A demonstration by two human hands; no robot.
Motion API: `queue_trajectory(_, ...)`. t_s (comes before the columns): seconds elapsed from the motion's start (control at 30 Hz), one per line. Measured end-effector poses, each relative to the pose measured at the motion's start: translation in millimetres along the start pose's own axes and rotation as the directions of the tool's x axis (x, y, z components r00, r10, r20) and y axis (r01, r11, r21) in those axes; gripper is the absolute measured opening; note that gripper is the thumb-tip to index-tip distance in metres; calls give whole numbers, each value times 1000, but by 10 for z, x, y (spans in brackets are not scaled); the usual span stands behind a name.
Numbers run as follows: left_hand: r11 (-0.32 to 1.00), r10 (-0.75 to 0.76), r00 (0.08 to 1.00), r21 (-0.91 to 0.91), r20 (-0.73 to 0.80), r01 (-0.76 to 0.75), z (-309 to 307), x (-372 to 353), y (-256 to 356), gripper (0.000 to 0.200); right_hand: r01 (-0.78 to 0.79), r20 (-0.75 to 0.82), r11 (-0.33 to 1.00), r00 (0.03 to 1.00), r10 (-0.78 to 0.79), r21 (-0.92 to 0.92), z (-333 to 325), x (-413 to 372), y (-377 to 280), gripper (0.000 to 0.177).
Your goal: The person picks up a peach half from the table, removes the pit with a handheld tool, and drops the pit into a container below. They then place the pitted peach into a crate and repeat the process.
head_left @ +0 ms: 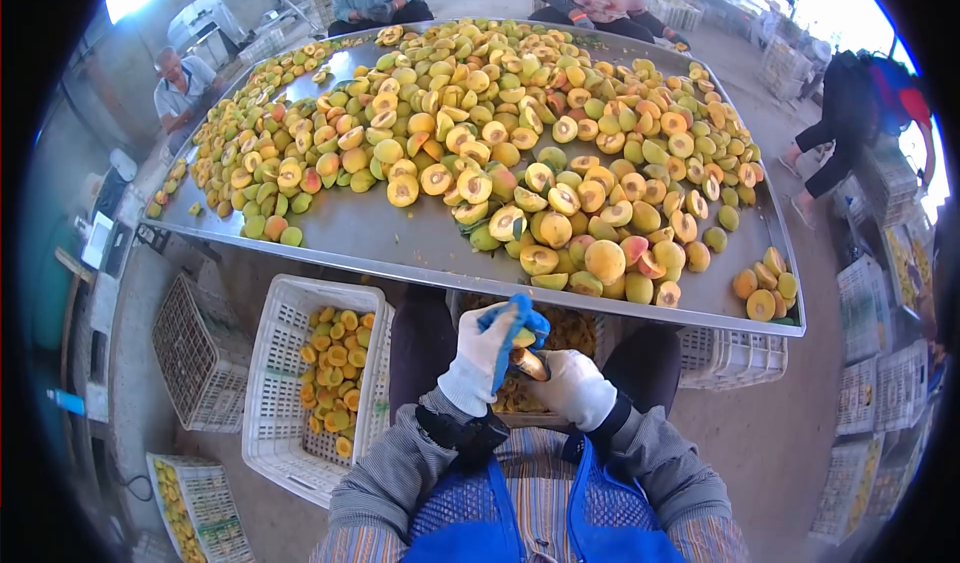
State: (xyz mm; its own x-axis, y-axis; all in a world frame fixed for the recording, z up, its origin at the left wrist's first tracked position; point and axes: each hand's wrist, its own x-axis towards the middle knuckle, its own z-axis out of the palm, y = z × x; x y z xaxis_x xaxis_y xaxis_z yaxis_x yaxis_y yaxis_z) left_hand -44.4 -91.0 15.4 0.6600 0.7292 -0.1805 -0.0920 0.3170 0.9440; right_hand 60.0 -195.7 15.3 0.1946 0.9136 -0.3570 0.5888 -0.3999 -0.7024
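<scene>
My left hand [482, 355], in a white glove with blue fingers, is closed around a yellow-green peach piece [523, 338]. Just below it, my right hand [577, 390], in a white glove, grips a short tool [529, 365] with a shiny brownish end. The tool meets or nearly meets the fruit; its tip is partly hidden by the fingers. Under both hands, between my knees, a crate of scraps [572, 331] shows in part. Ahead, a heap of halved peaches [480, 133], many with pits in them, covers much of the metal table [350, 228].
A white crate [262, 403] with pitted peach halves stands to my left, beside a grey crate [195, 353]. Another fruit crate [215, 508] is lower left. Stacked crates [735, 355] stand under the table's right side. Several people sit or stand around the table.
</scene>
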Motion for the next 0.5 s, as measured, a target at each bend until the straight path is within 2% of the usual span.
queue_trajectory(0.03,1000,-6,999,-8,32,6,7,-3,51,49,-75,73,994,995,69,80,-53,-20,-72,26)
queue_trajectory(0.07,1000,-7,1000,-11,28,7,-32,2,64,49,-75,77,994,995,69,77,33,-5,4,26)
queue_trajectory(0.1,994,8,974,-112,228,18,-98,-1,72,50,38,129,902,986,-103,431,207,17,147,29)
queue_trajectory(0.13,977,46,908,-206,417,45,-140,10,70,50,112,112,674,954,-280,730,271,29,168,33)
queue_trajectory(0.17,920,218,773,-389,596,41,-150,28,-9,53,523,-162,648,831,-533,554,357,95,136,38)
queue_trajectory(0.2,920,218,772,-390,597,42,-145,33,-12,53,522,-162,649,831,-532,554,352,114,156,38)
queue_trajectory(0.23,907,299,832,-409,468,-96,-142,37,-15,53,307,25,687,904,-428,658,345,133,197,37)
queue_trajectory(0.27,882,379,866,-408,325,-233,-142,25,-26,53,67,228,698,920,-321,713,330,132,230,36)
queue_trajectory(0.3,943,185,973,-304,138,-136,-290,31,26,54,-64,408,939,909,-85,338,113,107,104,31)
queue_trajectory(0.33,909,104,995,-406,5,-93,-616,178,-120,56,-65,409,939,909,-84,337,59,144,114,31)
queue_trajectory(0.37,924,129,983,-344,-131,-167,-901,152,-89,52,-75,421,972,907,-26,222,32,173,152,27)
queue_trajectory(0.4,942,108,936,-265,-335,-204,-1114,28,49,41,-93,425,990,904,39,109,45,166,234,25)
queue_trajectory(0.43,856,493,798,355,-345,-376,-1560,-7,-111,26,77,285,935,958,27,-345,255,231,588,23)
queue_trajectory(0.47,905,289,692,425,-662,29,-2063,-121,-163,25,152,160,654,986,-48,-741,439,287,900,21)
queue_trajectory(0.5,931,350,626,334,-697,-149,-2169,-218,-104,33,139,183,768,983,-29,-625,236,231,793,17)
